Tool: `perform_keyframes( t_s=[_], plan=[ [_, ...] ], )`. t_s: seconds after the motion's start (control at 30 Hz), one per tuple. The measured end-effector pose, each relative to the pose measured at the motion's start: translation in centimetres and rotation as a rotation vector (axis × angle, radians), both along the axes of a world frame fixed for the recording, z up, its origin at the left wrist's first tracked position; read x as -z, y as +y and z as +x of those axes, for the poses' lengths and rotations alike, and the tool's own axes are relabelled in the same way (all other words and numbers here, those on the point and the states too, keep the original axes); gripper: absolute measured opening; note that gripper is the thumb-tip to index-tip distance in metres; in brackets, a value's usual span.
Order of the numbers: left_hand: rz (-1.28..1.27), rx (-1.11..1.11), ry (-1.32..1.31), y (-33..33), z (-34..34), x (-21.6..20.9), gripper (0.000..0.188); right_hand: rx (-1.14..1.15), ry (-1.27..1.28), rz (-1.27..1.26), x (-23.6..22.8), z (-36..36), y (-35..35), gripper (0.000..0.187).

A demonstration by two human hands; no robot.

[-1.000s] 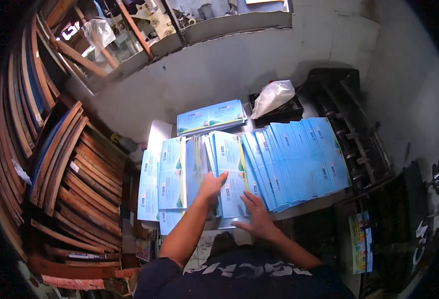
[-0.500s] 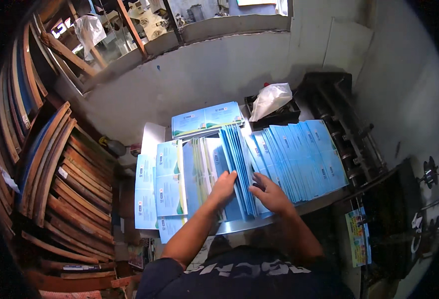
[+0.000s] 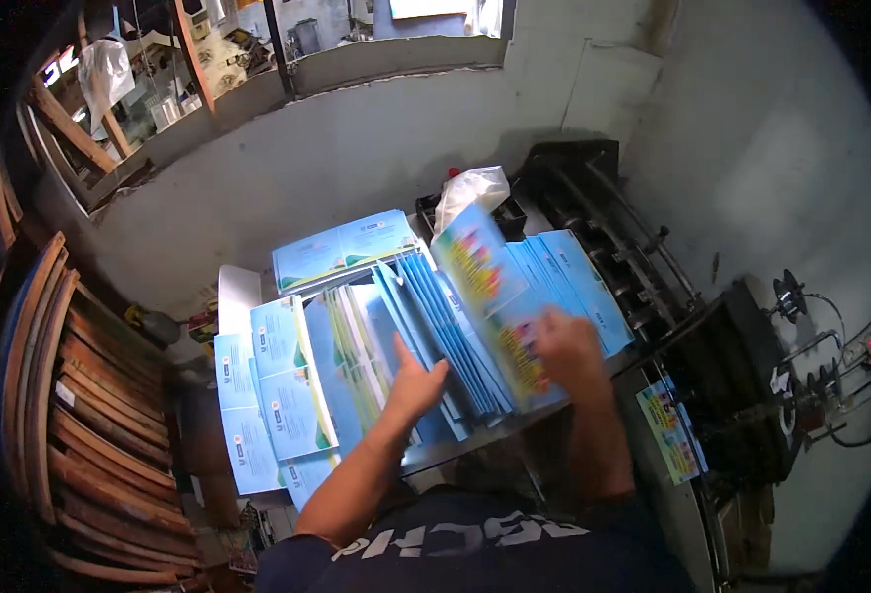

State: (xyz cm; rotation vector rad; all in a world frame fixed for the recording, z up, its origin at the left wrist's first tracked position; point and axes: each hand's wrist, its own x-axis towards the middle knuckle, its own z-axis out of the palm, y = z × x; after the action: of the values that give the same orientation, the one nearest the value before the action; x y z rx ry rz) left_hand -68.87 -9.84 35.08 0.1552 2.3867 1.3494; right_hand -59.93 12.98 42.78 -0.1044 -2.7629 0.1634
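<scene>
and here we are above the metal table point(image 3: 430, 456), eyes on the right hand point(image 3: 566, 341): blurred, fingers curled, clamped by the look of it on the right edge of a printed sheet point(image 3: 495, 304). we have that sheet tilted up over the table, its bright yellow, red and green side facing us, between a bundle of folded blue sheets point(image 3: 457, 341) and the overlapping blue row point(image 3: 572, 287) on the right.

over to the left hand point(image 3: 415, 385)! we see thumb and forefinger spread at the left part of that bundle, but whether they pinch anything we cannot tell. the bundle leans at a slant, its folds close together.

further left, we find sheets with yellow-green edges point(image 3: 356, 346) lying overlapped, then a blue pile point(image 3: 287, 381) with green trim at the table's left end. at the back, we spot another blue stack point(image 3: 341, 254), lying flat, and to its right a white plastic bag point(image 3: 470, 193) on a black box point(image 3: 517, 219).

beyond the right-hand row, we take in a dark machine point(image 3: 603, 222) beside the table, and at far left, curved by the lens, a rack of wooden boards point(image 3: 124, 420).
</scene>
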Motion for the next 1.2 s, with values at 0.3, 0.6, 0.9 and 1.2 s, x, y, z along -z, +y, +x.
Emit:
perform_keyframes(
  t_s=[0.3,0.6,0.9,1.2],
  plan=[
    [0.050,0.046,0.293,0.2,-0.1,0.6,0.083,0.187,-0.025,-0.390,-3.9,-0.9,1.9,0.021],
    [0.035,-0.049,0.263,-0.4,-0.3,0.7,0.075,-0.135,-0.024,-0.647,1.5,-0.6,-4.3,0.021],
    [-0.035,-0.049,0.290,-0.2,-0.4,0.9,0.073,-0.063,0.002,-0.505,-2.2,0.2,-2.0,0.020],
    [0.087,-0.068,0.269,-1.2,0.1,0.6,0.066,0.175,0.369,-0.633,-5.9,-0.1,0.7,0.021]
  ],
)
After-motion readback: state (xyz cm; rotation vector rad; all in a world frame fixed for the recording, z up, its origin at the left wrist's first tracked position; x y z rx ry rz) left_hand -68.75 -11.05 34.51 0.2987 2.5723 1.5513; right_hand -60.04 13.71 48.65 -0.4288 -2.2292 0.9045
